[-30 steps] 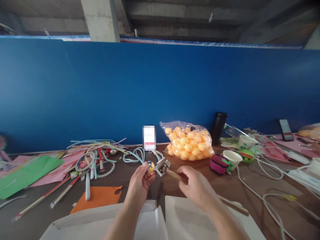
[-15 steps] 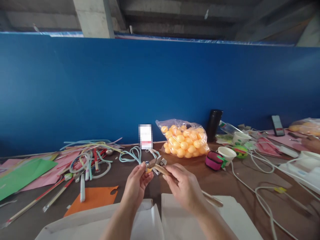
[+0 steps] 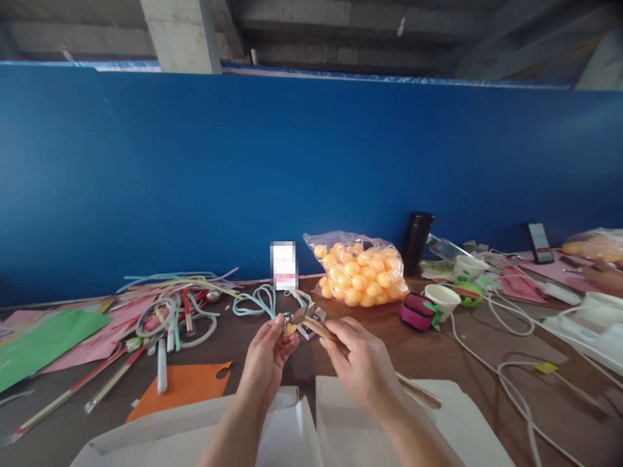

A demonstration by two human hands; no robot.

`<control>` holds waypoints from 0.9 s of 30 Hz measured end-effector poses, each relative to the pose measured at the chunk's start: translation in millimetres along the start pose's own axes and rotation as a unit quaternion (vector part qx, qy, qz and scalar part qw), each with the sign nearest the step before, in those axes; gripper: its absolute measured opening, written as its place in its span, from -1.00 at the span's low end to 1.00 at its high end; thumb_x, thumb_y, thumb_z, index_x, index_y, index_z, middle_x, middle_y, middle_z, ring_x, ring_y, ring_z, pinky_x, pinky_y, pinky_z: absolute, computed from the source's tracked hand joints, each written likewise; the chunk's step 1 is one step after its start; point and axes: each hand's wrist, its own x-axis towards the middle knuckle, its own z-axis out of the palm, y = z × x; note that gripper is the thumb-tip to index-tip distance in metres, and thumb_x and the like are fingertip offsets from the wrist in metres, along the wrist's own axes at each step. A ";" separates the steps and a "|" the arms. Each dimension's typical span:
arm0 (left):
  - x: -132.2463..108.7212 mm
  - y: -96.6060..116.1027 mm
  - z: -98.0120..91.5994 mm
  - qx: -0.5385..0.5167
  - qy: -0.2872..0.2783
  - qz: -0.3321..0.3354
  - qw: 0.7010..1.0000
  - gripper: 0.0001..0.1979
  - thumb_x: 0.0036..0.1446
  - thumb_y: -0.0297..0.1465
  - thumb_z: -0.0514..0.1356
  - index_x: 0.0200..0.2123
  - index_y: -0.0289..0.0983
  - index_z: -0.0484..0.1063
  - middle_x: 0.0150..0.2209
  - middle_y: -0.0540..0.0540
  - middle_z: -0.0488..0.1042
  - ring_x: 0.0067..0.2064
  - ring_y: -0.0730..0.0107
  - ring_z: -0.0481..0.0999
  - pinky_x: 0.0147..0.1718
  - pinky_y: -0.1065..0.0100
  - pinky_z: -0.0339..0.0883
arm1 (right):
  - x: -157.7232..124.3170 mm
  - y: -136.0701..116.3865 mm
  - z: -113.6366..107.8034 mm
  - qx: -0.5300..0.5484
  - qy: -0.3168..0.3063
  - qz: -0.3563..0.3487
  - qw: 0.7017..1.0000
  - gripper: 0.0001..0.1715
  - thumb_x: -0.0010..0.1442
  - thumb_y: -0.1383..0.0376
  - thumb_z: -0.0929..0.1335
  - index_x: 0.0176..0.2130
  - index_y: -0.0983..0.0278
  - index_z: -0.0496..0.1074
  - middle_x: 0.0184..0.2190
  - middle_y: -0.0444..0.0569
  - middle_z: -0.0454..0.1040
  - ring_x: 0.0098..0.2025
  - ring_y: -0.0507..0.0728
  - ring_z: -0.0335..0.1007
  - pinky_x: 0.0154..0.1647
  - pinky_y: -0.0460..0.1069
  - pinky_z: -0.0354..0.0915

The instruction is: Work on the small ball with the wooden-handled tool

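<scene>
In the middle of the view, my left hand (image 3: 267, 357) pinches a small shiny metal piece (image 3: 287, 320) with a bit of yellow at its lower side. My right hand (image 3: 357, 357) is closed round wooden sticks (image 3: 318, 327), whose far ends stick out behind it over the white paper. The sticks' front tips are at the metal piece; whether they touch it I cannot tell. Just behind the tips is a small box (image 3: 306, 334) with shiny round items, partly hidden. White paper sheets (image 3: 363, 421) lie beneath both forearms.
A bag of orange balls (image 3: 360, 275) stands behind my hands. Coloured tubes (image 3: 170, 311) and an orange sheet (image 3: 185, 386) lie left. On the right are a magenta pouch (image 3: 417, 312), a paper cup (image 3: 442, 300), a black bottle (image 3: 417, 243) and white cables (image 3: 511, 389).
The sticks in my right hand have shifted slightly, their rear ends moving a little right and down. My left hand keeps its pinch in nearly the same place.
</scene>
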 end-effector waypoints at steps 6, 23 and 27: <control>0.6 0.3 -0.1 0.003 0.003 0.002 1.000 -0.91 0.07 -0.45 0.27 -0.40 -0.37 0.43 -0.49 -0.06 0.45 -0.50 0.52 0.48 -0.42 0.45 0.49 | -0.4 -1.5 -0.6 0.009 0.013 0.000 1.000 -0.74 0.26 0.35 0.26 -0.06 0.20 0.41 -0.22 -0.02 0.46 -0.21 0.09 0.42 -0.16 -0.07 0.30; 2.6 0.1 -2.4 0.017 -0.010 0.024 1.000 -0.81 -0.04 -0.41 0.35 -0.33 -0.33 0.45 -0.45 -0.05 0.49 -0.43 0.46 0.53 -0.40 0.45 0.49 | -0.9 -3.2 -1.3 0.011 0.018 0.004 1.000 -0.73 0.26 0.34 0.25 -0.07 0.20 0.42 -0.22 0.00 0.48 -0.23 0.10 0.43 -0.23 -0.08 0.35; 2.8 0.5 -1.8 0.011 -0.012 0.029 0.999 -0.79 -0.05 -0.40 0.36 -0.33 -0.33 0.46 -0.45 -0.05 0.48 -0.44 0.47 0.52 -0.40 0.46 0.48 | -2.0 -4.9 0.9 0.016 0.026 -0.001 1.000 -0.73 0.26 0.34 0.25 -0.05 0.19 0.41 -0.21 -0.01 0.48 -0.24 0.09 0.44 -0.19 -0.07 0.34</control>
